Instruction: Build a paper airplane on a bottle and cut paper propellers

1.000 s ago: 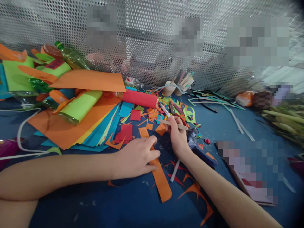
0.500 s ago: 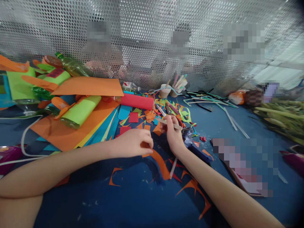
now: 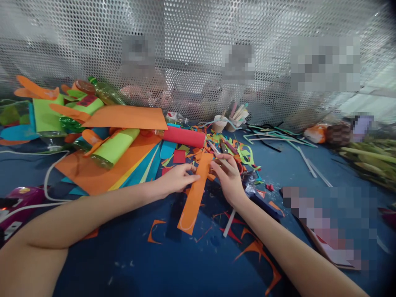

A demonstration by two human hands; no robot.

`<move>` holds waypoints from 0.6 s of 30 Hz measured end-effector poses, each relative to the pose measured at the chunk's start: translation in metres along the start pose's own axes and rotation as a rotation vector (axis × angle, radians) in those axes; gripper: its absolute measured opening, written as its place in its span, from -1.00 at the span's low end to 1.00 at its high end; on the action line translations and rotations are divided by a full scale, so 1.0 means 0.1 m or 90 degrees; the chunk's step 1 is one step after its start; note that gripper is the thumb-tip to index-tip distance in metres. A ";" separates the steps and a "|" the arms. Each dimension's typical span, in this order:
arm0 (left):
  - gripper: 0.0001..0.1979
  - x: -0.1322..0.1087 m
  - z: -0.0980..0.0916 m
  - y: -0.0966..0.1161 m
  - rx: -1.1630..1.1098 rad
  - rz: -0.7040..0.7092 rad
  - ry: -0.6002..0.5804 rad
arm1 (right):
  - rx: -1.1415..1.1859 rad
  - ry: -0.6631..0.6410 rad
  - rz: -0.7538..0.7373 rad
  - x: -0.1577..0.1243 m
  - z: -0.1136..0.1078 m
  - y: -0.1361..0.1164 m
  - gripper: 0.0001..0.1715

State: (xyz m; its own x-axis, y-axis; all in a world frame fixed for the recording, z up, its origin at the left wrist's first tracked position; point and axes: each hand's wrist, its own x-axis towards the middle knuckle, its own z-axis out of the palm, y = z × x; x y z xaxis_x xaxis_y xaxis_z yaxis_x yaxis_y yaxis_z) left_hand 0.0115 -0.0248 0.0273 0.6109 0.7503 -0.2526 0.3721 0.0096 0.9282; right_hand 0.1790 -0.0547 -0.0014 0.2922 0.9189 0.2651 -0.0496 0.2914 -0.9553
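A long orange paper strip (image 3: pixel 194 194) with a rounded lower end hangs tilted above the blue table (image 3: pixel 173 264). My left hand (image 3: pixel 177 178) pinches its left edge near the top. My right hand (image 3: pixel 228 176) is closed on the strip's upper right edge; whether the thin wooden stick is still in its fingers I cannot make out. Orange, red and green paper scraps (image 3: pixel 229 150) lie scattered just behind both hands.
A fan of orange, yellow and blue paper sheets (image 3: pixel 93 173) lies at the left, with a green-wrapped bottle (image 3: pixel 114 146) and a red roll (image 3: pixel 185 137). Small cups of sticks (image 3: pixel 230 121) stand by the perforated metal screen (image 3: pixel 198 49). Green stalks (image 3: pixel 371 159) lie at the right, a white cable (image 3: pixel 51 177) at the left.
My left hand lifted the orange strip off the table and swung it upright towards my right hand, which now also grips it. The view shifted slightly.
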 end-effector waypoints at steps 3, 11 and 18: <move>-0.75 0.01 -0.01 -0.06 0.172 0.051 -0.033 | -0.100 -0.043 -0.027 0.01 -0.02 0.06 -0.77; -0.66 -0.30 0.14 0.04 0.654 0.373 0.053 | -0.230 -0.131 -0.076 0.03 -0.06 0.15 -0.83; -0.36 -0.54 0.45 -0.13 0.766 0.310 0.012 | -0.070 -0.039 0.026 -0.01 -0.02 0.01 -0.74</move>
State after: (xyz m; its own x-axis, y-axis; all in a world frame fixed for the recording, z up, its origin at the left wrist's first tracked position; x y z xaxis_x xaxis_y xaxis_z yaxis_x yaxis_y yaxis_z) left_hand 0.0048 -0.0953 0.0172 0.8539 0.5179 0.0513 0.5122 -0.8538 0.0934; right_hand 0.1808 -0.0556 -0.0026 0.2326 0.9448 0.2306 0.0453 0.2263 -0.9730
